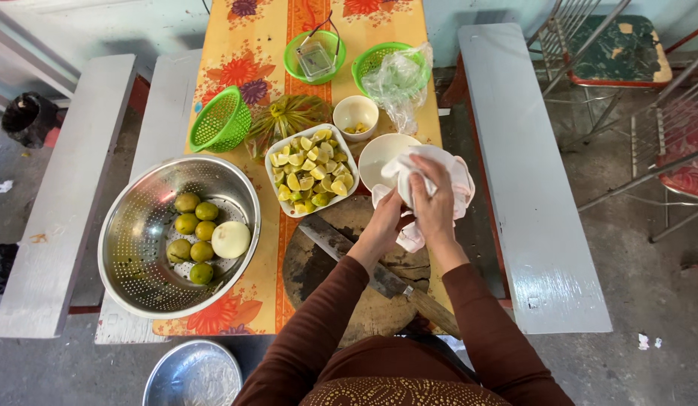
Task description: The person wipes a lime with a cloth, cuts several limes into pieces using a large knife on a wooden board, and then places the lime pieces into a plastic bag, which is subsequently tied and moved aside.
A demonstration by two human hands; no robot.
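Together, both hands on a white cloth (458,180), right hand (433,203) fingers gripping it, left hand (384,224) apparently clutching beneath, cleaver (364,263) on chopping board (319,267).

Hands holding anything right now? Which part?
Both hands hold a white cloth above the round cutting board. The right hand grips its bunched middle from on top; the left hand grips the lower folds.
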